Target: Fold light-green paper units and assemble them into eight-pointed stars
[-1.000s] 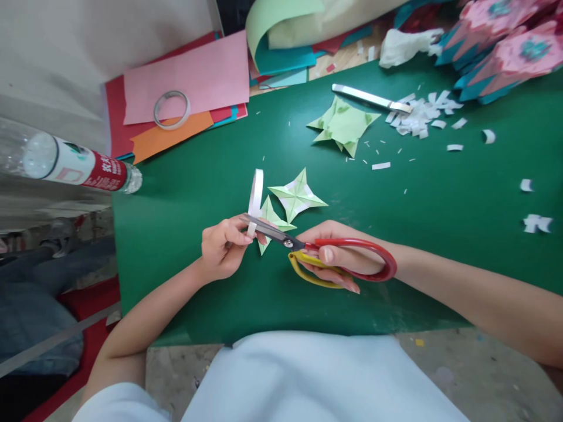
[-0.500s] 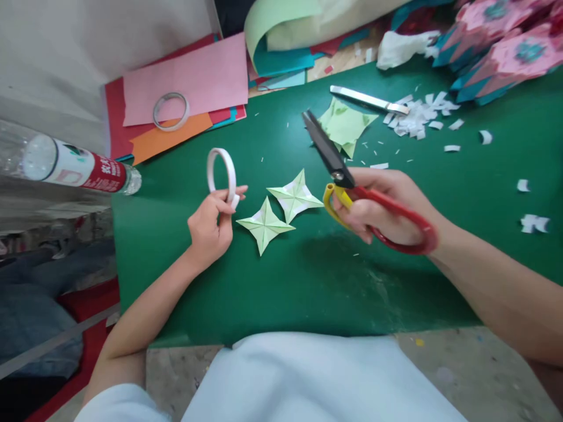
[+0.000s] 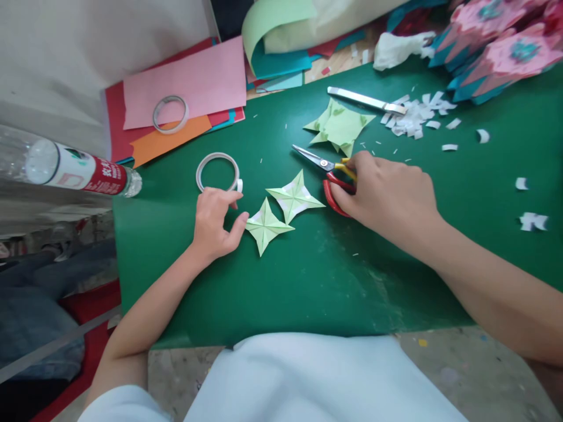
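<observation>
My left hand is open, thumb and fingers apart, just below a tape roll that lies flat on the green table. Its thumb is beside the left tip of a light green folded paper star. A second green star lies up and to the right, close to the first. My right hand is closed on the handles of red and yellow scissors, held low over the table with the blades pointing to the upper left. More green folded pieces lie above the scissors.
Tweezers lie by a pile of white paper bits. Pink and blue paper flowers stand at the upper right. A second tape roll rests on coloured sheets. A plastic bottle is at the left.
My left hand has let go of the tape roll, which now lies flat. My right hand has turned palm down and lowered the scissors, and their blades have swung toward the left.
</observation>
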`<state>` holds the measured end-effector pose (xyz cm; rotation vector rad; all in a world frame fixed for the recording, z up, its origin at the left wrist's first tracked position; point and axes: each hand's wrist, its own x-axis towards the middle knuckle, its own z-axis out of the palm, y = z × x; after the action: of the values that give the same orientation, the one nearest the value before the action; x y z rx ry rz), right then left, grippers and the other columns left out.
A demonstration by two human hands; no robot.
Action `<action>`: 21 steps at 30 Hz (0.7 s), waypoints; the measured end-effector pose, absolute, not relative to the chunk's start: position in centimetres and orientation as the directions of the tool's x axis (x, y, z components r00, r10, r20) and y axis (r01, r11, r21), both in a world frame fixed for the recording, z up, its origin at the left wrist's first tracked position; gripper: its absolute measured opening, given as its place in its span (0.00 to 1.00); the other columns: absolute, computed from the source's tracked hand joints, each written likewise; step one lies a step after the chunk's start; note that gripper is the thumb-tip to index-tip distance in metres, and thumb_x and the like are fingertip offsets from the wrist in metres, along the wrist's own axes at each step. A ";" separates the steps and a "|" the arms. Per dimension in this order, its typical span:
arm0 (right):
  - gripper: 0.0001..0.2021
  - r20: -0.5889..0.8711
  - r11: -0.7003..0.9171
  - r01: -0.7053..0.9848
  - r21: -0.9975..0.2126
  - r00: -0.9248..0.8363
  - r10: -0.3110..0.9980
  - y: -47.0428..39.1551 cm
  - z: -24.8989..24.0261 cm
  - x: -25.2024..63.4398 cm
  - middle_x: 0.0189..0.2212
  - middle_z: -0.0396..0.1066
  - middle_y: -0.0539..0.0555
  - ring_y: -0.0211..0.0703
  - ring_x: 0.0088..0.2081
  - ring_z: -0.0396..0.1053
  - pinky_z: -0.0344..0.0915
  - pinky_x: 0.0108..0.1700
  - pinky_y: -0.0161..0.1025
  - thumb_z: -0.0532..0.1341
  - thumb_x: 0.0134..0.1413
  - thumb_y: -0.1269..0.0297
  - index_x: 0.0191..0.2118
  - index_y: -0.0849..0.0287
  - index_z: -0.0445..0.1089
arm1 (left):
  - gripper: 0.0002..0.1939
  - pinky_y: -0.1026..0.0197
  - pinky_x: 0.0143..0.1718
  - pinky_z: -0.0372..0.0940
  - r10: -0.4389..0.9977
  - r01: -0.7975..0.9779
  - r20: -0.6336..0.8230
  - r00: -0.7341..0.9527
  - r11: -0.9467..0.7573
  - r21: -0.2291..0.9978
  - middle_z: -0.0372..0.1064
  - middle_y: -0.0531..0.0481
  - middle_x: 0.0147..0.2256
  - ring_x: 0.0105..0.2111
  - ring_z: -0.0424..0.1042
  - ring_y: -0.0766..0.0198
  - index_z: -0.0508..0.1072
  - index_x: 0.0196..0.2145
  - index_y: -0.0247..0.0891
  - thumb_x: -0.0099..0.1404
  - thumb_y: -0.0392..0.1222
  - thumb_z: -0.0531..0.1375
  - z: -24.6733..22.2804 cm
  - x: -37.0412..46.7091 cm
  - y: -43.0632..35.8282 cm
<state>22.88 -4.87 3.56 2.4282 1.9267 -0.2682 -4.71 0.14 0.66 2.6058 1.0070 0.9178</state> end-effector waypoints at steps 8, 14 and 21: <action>0.18 -0.004 -0.095 0.984 -0.154 0.095 0.995 -5.3 2.8 22.8 0.43 0.70 0.68 0.63 0.44 0.69 0.64 0.33 0.45 0.55 0.59 0.56 0.47 0.65 0.66 | 0.21 0.57 0.38 0.61 0.730 0.544 0.182 0.659 -0.629 0.556 0.68 0.54 0.29 0.30 0.68 0.62 0.62 0.49 0.39 0.60 0.40 0.61 0.7 -4.2 -1.2; 0.15 0.226 0.087 0.991 -0.103 -0.062 0.972 -5.5 2.6 22.6 0.44 0.70 0.69 0.60 0.45 0.68 0.66 0.39 0.51 0.55 0.60 0.60 0.45 0.66 0.69 | 0.16 0.64 0.32 0.63 0.715 0.188 0.196 0.671 -0.420 0.888 0.67 0.56 0.29 0.27 0.68 0.69 0.65 0.48 0.41 0.62 0.36 0.61 0.8 -4.3 -1.4; 0.02 0.602 0.644 0.745 -0.173 -0.437 0.668 -7.0 2.5 21.3 0.33 0.75 0.46 0.39 0.38 0.71 0.65 0.39 0.41 0.61 0.60 0.60 0.39 0.46 0.71 | 0.16 0.65 0.29 0.60 0.602 -0.064 0.139 0.786 -0.145 0.987 0.62 0.55 0.26 0.25 0.63 0.69 0.66 0.50 0.40 0.64 0.37 0.60 0.8 -3.5 -3.3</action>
<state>21.32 -6.97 2.47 1.6830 3.4067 0.2376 -3.48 -3.33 0.85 1.6252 0.4362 0.6110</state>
